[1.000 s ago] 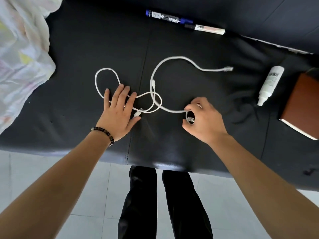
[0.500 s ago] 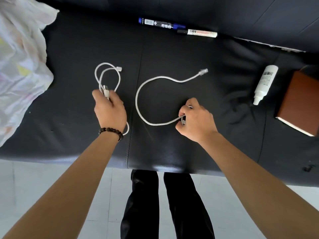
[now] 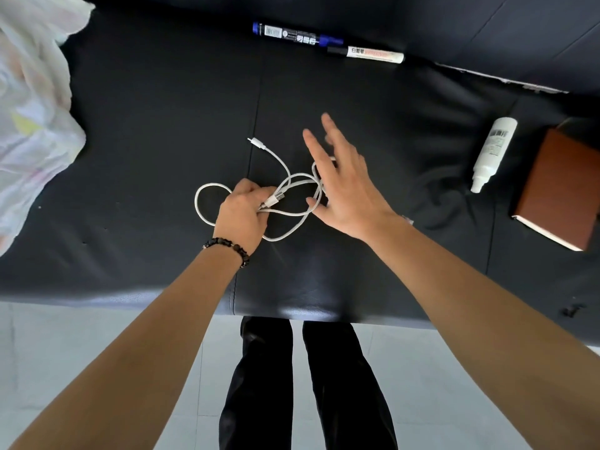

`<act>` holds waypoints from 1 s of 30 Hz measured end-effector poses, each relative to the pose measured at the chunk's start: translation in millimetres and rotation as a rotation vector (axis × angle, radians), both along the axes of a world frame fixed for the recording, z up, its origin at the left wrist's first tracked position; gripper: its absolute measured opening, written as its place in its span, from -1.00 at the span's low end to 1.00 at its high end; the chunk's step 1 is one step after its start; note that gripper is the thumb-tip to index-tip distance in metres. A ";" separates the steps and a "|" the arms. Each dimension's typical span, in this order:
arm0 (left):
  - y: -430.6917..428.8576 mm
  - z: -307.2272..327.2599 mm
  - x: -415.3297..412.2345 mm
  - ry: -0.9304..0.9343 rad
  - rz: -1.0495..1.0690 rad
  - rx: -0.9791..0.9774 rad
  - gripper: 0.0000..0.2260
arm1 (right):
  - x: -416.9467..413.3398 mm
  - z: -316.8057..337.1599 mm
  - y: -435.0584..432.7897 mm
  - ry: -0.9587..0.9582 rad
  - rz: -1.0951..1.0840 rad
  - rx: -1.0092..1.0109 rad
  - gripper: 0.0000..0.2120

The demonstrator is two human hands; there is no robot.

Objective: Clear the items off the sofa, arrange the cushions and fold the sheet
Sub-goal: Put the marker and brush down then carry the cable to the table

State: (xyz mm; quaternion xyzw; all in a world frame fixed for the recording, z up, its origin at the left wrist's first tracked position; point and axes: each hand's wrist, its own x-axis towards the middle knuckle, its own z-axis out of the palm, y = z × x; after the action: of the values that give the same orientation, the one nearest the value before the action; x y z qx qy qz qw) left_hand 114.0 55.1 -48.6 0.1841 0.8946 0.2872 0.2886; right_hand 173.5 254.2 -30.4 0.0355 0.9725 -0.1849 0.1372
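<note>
Clearing looks barely begun: left hand (image 3: 242, 216) grips the bunched cable (image 3: 275, 199) mid-seat on the sofa (image 3: 156, 131), right hand (image 3: 347, 196) spread open, perhaps brushing a loop. Markers (image 3: 298, 35), bottle (image 3: 494, 147) and book (image 3: 561, 190) lie uncleared; sheet (image 3: 29, 108) is crumpled, unfolded. Seat's front edge is near the wrists; open room lies ahead.

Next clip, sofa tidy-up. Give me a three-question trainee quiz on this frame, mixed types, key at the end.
1. True or false: the left hand grips the white cable.
2. What lies beside the brown notebook? A cup; B white spray bottle; C phone.
3. How many markers lie along the back of the sofa seat?
Key: 1 true; 2 B; 3 two.
</note>
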 end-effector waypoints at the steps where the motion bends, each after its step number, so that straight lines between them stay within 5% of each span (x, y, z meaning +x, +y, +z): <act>1: -0.5 -0.8 -0.3 -0.007 0.000 0.003 -0.65 | -6.0 -3.6 -1.0 -0.053 0.018 0.029 -0.05; 8: 1.7 -1.8 4.0 0.037 0.068 0.059 -0.83 | 16.4 -11.0 -9.1 -0.217 -0.101 0.105 0.00; 16: -20.2 11.2 20.9 -0.038 0.468 -0.016 -0.76 | 50.4 -19.6 -39.8 0.016 -0.355 0.170 -0.56; 22: -42.7 34.1 30.1 -0.079 0.573 -0.032 -0.72 | 60.4 -8.5 -27.7 0.065 -0.392 -0.087 -0.73; 30: -18.9 174.4 33.3 -0.132 0.540 0.086 -0.77 | 79.9 124.1 -3.5 0.067 -0.988 -0.281 -0.80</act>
State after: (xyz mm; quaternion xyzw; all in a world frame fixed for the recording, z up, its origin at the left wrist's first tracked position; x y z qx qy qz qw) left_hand 147.4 36.1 125.8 -0.0679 0.8775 0.4029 0.2509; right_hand 253.4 250.7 93.7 0.4661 0.8092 -0.3576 0.0058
